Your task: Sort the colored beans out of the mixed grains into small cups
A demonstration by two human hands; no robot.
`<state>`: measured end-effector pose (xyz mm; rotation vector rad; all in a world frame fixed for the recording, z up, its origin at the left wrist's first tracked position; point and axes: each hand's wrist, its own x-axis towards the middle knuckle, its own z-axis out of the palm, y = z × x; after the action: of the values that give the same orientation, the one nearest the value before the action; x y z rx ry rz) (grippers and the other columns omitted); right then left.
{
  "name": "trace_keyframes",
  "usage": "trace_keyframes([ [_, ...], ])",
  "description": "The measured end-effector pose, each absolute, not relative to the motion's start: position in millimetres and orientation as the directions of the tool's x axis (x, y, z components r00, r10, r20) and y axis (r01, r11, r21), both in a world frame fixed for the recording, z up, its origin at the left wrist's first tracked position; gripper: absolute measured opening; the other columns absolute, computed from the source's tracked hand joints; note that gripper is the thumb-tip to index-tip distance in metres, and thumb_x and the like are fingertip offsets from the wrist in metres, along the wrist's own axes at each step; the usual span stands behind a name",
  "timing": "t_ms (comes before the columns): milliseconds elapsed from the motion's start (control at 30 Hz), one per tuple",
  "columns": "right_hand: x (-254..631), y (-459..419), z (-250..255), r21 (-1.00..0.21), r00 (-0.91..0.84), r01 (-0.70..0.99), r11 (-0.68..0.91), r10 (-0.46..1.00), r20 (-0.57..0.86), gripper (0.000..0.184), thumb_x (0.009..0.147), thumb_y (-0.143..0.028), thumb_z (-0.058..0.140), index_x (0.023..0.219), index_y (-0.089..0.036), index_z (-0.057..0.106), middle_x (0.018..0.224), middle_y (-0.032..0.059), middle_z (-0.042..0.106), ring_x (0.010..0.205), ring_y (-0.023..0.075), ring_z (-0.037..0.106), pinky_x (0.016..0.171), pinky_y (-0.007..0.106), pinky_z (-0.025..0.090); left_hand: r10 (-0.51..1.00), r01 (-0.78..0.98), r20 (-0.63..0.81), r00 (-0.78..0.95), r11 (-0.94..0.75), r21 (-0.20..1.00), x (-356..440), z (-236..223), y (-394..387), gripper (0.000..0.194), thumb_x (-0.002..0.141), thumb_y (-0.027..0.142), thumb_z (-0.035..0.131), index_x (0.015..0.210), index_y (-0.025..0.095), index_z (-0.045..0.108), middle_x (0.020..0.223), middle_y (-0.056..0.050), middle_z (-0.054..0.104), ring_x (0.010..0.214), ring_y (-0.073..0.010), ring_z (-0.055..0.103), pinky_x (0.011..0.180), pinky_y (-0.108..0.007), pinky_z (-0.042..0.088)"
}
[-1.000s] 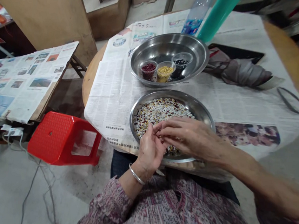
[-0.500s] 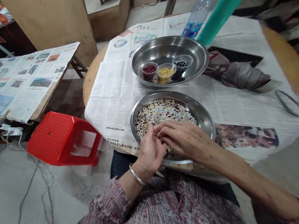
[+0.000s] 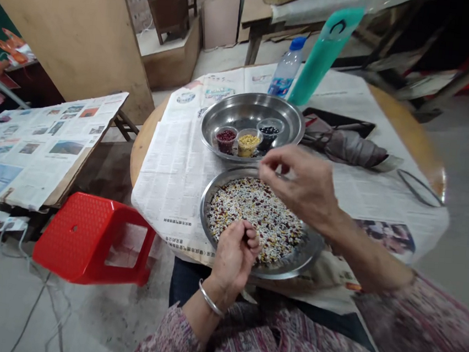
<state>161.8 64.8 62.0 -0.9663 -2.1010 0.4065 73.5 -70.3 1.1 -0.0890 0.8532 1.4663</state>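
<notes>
My left hand [image 3: 236, 253] is curled closed, palm up, over the near edge of a steel basin [image 3: 312, 251]; whatever lies inside its fingers is hidden. Mixed white, yellow and dark red grains and beans [image 3: 256, 211] cover that basin's bottom. My right hand [image 3: 302, 185] hovers above the basin's far right side, thumb and forefinger pinched together; anything between them is too small to make out. Just beyond, a second steel basin [image 3: 241, 110] holds clear cups of dark red beans [image 3: 225, 136], yellow grains [image 3: 248, 141] and black beans [image 3: 269, 132].
Newspaper [image 3: 168, 175] covers the round table. Behind the far basin stand a water bottle [image 3: 287, 67] and a tall turquoise bottle [image 3: 326, 57]. A folded grey umbrella [image 3: 351, 147] lies right. A red stool [image 3: 83, 233] stands left on the floor, below another newspaper-covered table [image 3: 51, 136].
My right hand has lifted away from my left hand, going up and forward towards the far basin. My left hand has stayed low over the near basin, its fingers curled in. The view has tilted up.
</notes>
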Motion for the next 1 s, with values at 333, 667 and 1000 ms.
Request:
trace_keyframes([
  [333,163,131,36,-0.554,-0.383,0.601,0.577,0.815,0.435,0.031,0.096,-0.033,0.041,0.101,-0.027,0.071,0.108,0.0119,0.075,0.096,0.0315,0.069,0.087,0.05,0.052,0.827,-0.908,-0.555,-0.089,0.161,0.386,69,1,-71,0.015,0.074,-0.002,0.06,0.084,0.009,0.065,0.079,-0.004,0.058,0.062,-0.0051,0.05,0.055,-0.013,0.039],
  [667,219,33,-42,-0.417,-0.506,0.546,0.727,0.682,0.528,0.022,0.098,-0.03,0.05,0.098,-0.019,0.069,0.096,0.0096,0.075,0.09,0.0267,0.069,0.079,0.041,0.054,0.781,-0.923,-0.612,-0.123,0.137,0.36,41,46,1,0.033,0.103,0.021,0.043,0.074,0.013,0.056,0.068,-0.001,0.052,0.057,-0.0061,0.05,0.054,-0.014,0.044],
  [1000,224,4,-50,-0.361,-0.463,0.525,0.771,0.614,0.639,0.013,0.099,-0.019,0.051,0.102,-0.021,0.064,0.094,0.0037,0.075,0.086,0.021,0.069,0.085,0.038,0.046,0.827,-0.188,0.004,-0.562,-0.132,0.973,-15,60,169,0.053,0.106,0.047,0.037,0.061,0.02,0.045,0.054,0.005,0.042,0.045,-0.0065,0.038,0.051,-0.02,0.036],
])
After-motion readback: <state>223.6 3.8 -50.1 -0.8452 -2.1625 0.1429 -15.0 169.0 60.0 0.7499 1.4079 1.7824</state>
